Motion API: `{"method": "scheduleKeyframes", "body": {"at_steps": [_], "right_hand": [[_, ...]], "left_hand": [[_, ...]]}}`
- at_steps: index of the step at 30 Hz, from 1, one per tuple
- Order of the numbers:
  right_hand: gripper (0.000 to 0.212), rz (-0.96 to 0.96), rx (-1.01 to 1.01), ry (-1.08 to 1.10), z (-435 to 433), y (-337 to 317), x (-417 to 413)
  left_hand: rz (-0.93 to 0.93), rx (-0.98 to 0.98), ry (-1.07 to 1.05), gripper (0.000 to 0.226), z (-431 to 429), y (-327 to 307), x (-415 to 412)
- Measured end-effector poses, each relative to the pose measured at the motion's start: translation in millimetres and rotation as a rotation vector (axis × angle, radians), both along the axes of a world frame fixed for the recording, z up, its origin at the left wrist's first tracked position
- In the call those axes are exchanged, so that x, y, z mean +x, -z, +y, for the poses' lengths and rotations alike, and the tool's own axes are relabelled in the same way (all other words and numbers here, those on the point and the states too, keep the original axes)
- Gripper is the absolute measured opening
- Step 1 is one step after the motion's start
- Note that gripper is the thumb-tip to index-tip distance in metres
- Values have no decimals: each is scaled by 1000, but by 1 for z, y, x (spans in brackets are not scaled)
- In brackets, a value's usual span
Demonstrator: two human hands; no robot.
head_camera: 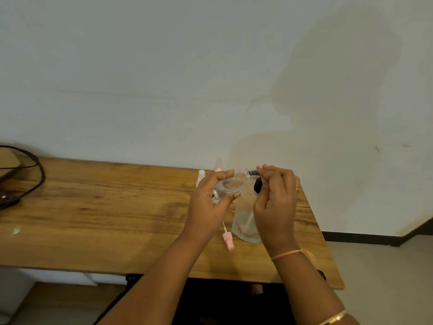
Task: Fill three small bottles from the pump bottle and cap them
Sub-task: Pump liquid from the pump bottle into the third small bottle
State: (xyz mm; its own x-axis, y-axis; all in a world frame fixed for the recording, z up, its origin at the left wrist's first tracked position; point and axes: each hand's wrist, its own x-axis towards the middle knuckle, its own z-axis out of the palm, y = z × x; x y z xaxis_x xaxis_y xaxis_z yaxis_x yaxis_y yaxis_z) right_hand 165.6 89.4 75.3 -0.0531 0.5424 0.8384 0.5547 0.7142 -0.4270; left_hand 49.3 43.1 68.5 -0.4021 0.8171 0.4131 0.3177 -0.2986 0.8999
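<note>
Both hands meet above the far right part of the table (105,207), with 12 o'clock taken as the wall side. The left hand (208,207) grips a clear small bottle (230,184) between curled fingers on top and thumb below. The bottle is held off the wood and tilted, its mouth toward 2 o'clock. At that mouth sits a dark cap (252,172), and the right hand (277,200) pinches it with thumb and fingertips, the other fingers curled into the palm. Whether the cap is fully seated cannot be told.

The pump bottle (243,214) stands upright on the table just below the hands, at 5 o'clock from the small bottle. It is clear with a black head and is partly hidden by the right hand. A pink sprayer (228,240) with a thin tube lies flat on the wood at 8 o'clock from the pump bottle, just beside it. A white bottle (201,175) stands near the wall at 11 o'clock from the left hand.

Far off at 9 o'clock a dark cable (35,181) loops over the table edge.
</note>
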Motion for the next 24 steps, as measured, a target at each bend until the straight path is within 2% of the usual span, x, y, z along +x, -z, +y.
{"method": "scheduleKeyframes", "body": {"at_steps": [5, 11, 19, 24], "right_hand": [[27, -27, 4, -10, 5, 2, 3], [28, 56, -42, 8, -1, -6, -1], [28, -25, -15, 12, 3, -3, 2], [26, -74, -22, 30, 8, -1, 7]], "left_hand": [[38, -3, 2, 50, -1, 0, -1], [32, 47, -13, 48, -2, -6, 2], [-12, -13, 39, 47, 1, -2, 0], [-39, -42, 20, 60, -1, 3, 0]]}}
